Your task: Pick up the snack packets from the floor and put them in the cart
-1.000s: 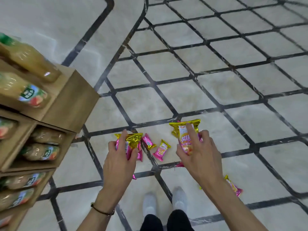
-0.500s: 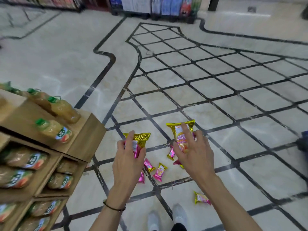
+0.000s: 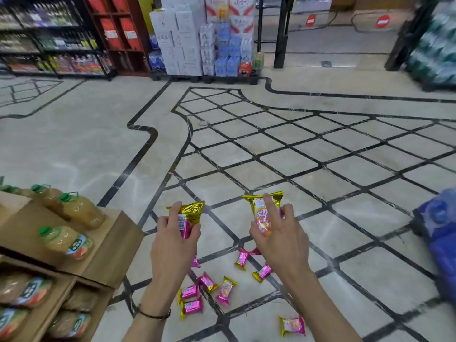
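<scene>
Packets in hand
A first packet [image 3: 191, 214] is gripped by the left hand [image 3: 172, 245], a second packet [image 3: 261, 211] by the right hand [image 3: 280, 240]; loose packets [image 3: 225, 290] are strewn below.

The left hand [image 3: 172, 245] holds one snack packet [image 3: 188, 218] and the right hand [image 3: 281, 239] holds a second snack packet [image 3: 262, 213], side by side above the floor [image 3: 74, 149]. Loose packets [image 3: 225, 290] lie scattered on the floor beneath and between the hands, and a lone packet [image 3: 292, 325] lies apart to their right. A display stand [image 3: 111, 245] bearing juice bottles [image 3: 81, 211] stands at left. Stacked water cases [image 3: 204, 35] stand far behind.
</scene>
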